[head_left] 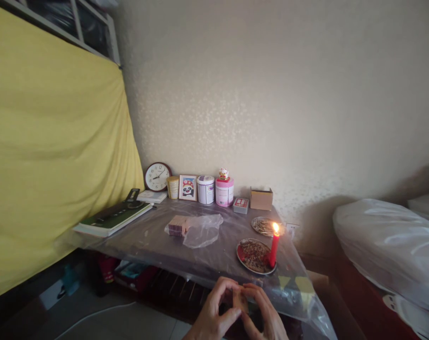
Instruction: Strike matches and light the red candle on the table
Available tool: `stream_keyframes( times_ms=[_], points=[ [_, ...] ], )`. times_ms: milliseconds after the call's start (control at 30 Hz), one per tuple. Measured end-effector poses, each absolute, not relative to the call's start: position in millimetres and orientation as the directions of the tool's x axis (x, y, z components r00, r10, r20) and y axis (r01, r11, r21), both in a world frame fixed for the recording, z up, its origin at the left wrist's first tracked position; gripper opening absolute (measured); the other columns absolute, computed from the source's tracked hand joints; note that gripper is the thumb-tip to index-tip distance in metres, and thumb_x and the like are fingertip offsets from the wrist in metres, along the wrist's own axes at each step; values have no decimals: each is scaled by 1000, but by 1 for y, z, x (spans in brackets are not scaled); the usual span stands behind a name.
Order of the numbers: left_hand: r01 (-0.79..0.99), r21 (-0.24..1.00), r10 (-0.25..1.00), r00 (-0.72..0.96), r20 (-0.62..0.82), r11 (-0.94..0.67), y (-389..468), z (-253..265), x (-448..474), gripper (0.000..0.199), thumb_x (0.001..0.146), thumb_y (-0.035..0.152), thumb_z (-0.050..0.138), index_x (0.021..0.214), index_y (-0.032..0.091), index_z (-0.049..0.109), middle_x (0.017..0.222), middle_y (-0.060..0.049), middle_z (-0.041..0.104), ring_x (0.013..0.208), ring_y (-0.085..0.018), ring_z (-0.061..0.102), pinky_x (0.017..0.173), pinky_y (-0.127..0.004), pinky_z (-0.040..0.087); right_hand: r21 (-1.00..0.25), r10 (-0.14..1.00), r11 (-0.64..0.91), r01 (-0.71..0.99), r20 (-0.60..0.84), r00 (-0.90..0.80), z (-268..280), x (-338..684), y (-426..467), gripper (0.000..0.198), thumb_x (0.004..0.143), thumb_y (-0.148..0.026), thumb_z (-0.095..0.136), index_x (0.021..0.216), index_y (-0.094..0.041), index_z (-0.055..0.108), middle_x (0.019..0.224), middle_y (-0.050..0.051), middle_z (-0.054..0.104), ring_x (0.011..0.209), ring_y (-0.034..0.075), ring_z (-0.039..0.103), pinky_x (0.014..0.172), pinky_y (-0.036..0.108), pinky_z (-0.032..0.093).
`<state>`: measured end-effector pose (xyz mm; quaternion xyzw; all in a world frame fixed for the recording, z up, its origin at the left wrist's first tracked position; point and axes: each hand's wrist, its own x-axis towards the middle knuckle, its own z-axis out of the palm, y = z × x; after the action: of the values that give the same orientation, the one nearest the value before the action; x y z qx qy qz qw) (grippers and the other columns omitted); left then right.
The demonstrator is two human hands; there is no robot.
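At the table's front edge, my left hand and my right hand hold a small brownish box, which looks like a matchbox, between fingertips and thumbs. The fingers partly cover it, so I cannot tell whether its tray is out. Just beyond my hands, a lit red candle stands upright at the right side of a round metal plate strewn with dark burnt bits and red wax. Behind it lies a second plate of thin sticks, like used matches.
A block of small boxes sits beside a clear plastic bag on the plastic-covered table. Along the wall stand a clock, picture frame, tins and cardboard box. A thick book lies left.
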<state>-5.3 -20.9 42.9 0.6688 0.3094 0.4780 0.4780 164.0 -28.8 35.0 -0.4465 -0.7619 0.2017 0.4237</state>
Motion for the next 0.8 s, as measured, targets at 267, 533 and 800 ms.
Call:
stream_keyframes(
  times_ms=[267, 533, 800],
  points=[
    [-44, 928, 863, 354, 360, -369, -20, 43, -5, 28, 72, 9, 55, 98, 19, 55, 103, -5, 55, 96, -20, 54, 87, -32, 42, -686, 855, 515, 514, 457, -246, 36, 164, -29, 28, 76, -24, 60, 104, -20, 60, 111, 10, 62, 106, 21, 59, 92, 28, 48],
    [-57, 924, 856, 357, 373, -379, -19, 41, -5, 27, 72, 11, 56, 98, 19, 55, 104, -6, 55, 96, -21, 54, 86, -33, 42, -680, 848, 525, 512, 470, -244, 36, 164, -29, 27, 76, -23, 60, 103, -20, 60, 110, 9, 63, 105, 21, 60, 91, 28, 49],
    [-50, 932, 865, 355, 354, -360, -21, 44, -5, 29, 71, 8, 53, 98, 20, 55, 105, -5, 55, 97, -21, 54, 87, -33, 42, -695, 855, 517, 500, 453, -254, 41, 165, -30, 26, 76, -24, 61, 102, -20, 60, 111, 10, 62, 105, 22, 60, 92, 29, 48]
  ],
)
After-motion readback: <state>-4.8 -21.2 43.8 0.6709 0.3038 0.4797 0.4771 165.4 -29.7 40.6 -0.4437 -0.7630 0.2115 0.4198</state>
